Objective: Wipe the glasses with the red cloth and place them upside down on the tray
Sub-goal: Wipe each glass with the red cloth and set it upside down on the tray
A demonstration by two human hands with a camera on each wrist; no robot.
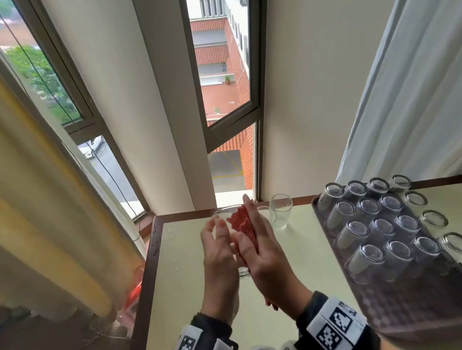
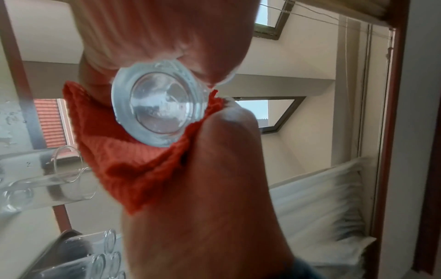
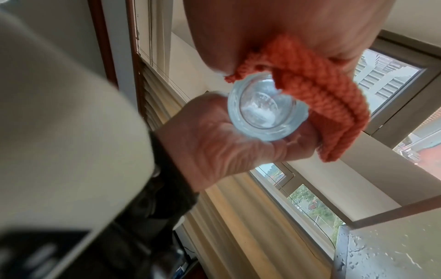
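Observation:
I hold a clear glass (image 1: 243, 271) (image 2: 155, 105) (image 3: 264, 111) in the air above the table, its thick base toward me. My left hand (image 1: 218, 251) (image 3: 214, 141) cups its left side. My right hand (image 1: 264, 246) (image 2: 203, 188) presses the red cloth (image 1: 242, 222) (image 2: 119, 151) (image 3: 322, 103) against its right side, thumb pinching the cloth. The dark tray (image 1: 411, 298) at the right carries several glasses (image 1: 373, 224) upside down. Two more glasses (image 1: 281, 209) (image 2: 47, 179) stand upright at the table's back edge.
The pale table (image 1: 305, 252) has a dark wooden rim (image 1: 148, 270) on its left, with water drops (image 3: 393, 251) near its corner. Windows and a yellow curtain (image 1: 25, 198) lie beyond the left edge. A white curtain (image 1: 416, 96) hangs behind the tray.

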